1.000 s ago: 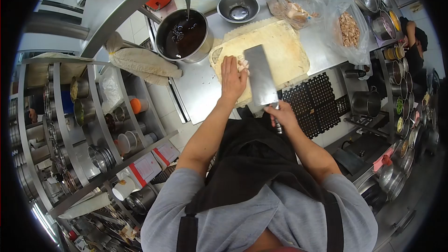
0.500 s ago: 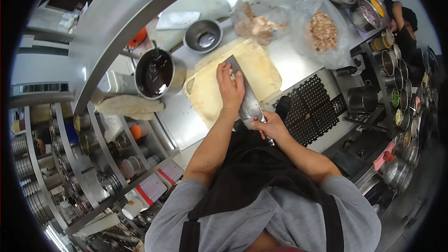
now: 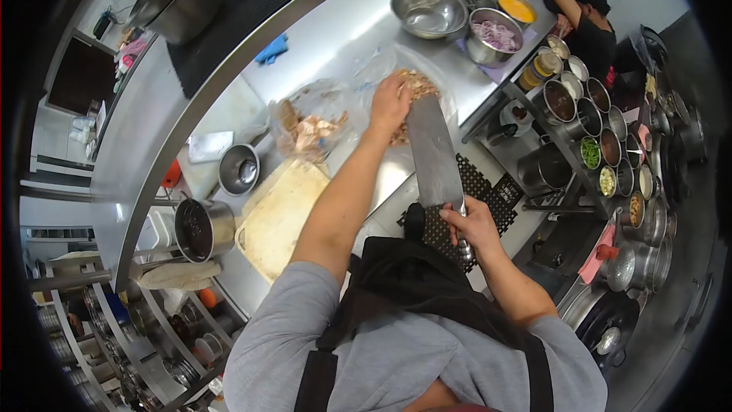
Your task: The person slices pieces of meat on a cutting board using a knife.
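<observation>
My right hand (image 3: 474,226) is closed around the handle of a broad cleaver (image 3: 436,154), whose blade points away from me over the edge of a clear plastic bag. Chopped pieces of meat (image 3: 419,82) lie in that bag, partly covered by the blade and my left hand. Beside the blade's far end is my left hand (image 3: 390,103), fingers stretched forward over the chopped pieces. Whether the fingertips touch them I cannot tell. Left of it, a second plastic bag (image 3: 309,118) holds larger pale chunks. The worn cutting board (image 3: 282,214) lies nearer, to the left of my left forearm.
A pot of dark liquid (image 3: 200,233) and a steel bowl (image 3: 239,169) stand left. At the back right are an empty bowl (image 3: 428,11), sliced onions in a pot (image 3: 492,37) and a yellow-filled container (image 3: 517,8). A co-worker (image 3: 587,30) leans by several ingredient pots.
Both hands and the cleaver have moved from the cutting board to the bag of chopped meat. My left hand has come off the blade's flat. The view has turned right.
</observation>
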Demonstrator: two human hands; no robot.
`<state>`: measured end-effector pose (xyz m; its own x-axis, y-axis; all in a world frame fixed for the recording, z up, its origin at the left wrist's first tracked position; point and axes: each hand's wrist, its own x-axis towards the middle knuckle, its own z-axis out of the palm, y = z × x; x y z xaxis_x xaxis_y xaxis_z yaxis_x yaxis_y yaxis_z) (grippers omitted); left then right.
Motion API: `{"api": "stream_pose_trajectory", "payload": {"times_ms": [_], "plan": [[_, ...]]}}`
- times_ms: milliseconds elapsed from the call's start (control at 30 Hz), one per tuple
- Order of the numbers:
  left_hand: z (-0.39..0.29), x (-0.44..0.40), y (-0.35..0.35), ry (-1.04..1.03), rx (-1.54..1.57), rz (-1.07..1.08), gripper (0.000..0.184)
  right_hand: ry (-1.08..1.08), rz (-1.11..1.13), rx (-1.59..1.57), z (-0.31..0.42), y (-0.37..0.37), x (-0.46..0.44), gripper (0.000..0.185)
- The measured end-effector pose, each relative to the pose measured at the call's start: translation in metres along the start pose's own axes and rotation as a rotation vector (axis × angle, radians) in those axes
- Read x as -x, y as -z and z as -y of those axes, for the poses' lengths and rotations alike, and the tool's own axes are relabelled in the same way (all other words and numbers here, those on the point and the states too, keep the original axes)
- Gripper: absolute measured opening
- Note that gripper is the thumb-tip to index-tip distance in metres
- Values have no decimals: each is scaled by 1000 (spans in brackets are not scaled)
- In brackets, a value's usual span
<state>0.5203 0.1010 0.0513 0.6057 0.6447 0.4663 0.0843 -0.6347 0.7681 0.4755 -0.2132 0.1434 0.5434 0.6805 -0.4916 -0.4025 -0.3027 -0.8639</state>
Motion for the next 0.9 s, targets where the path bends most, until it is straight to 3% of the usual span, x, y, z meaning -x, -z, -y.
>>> {"api": "stream_pose_trajectory", "payload": {"times_ms": [33,167,200,300,333,400,467,567,600,633,667,700,900], "plan": [[1,-10,0,89,-76,151,25,-48,-8,-12,-1,15,3,14],[-12,-32,23,128,71,13,23,-24,-36,-9,-15,54,1,14],[-18,-37,32,247,145,21,24,-35,-60,-4,-14,57,-1,14],[-32,-33,49,310,91,63,22,5,-36,-2,-10,61,-14,14],[-15,-23,53,132,-63,200,22,12,-14,26,-11,62,-19,16],[5,-6,76,-240,-298,203,24,27,19,124,-8,57,-25,16],[12,16,107,166,-156,79,29,75,59,378,-4,52,-34,17],[28,57,180,455,-176,-53,27,240,215,671,1,33,-43,28],[59,81,203,394,-42,-135,26,443,233,801,-3,25,-50,27],[65,104,228,461,-23,-185,26,647,251,932,-5,15,-57,26],[91,131,249,513,-4,-267,27,565,323,921,5,0,-56,29],[106,158,267,578,1,-346,27,617,434,963,11,-13,-62,28],[91,257,327,733,69,-536,19,651,775,1376,-6,-99,-105,29]]}}
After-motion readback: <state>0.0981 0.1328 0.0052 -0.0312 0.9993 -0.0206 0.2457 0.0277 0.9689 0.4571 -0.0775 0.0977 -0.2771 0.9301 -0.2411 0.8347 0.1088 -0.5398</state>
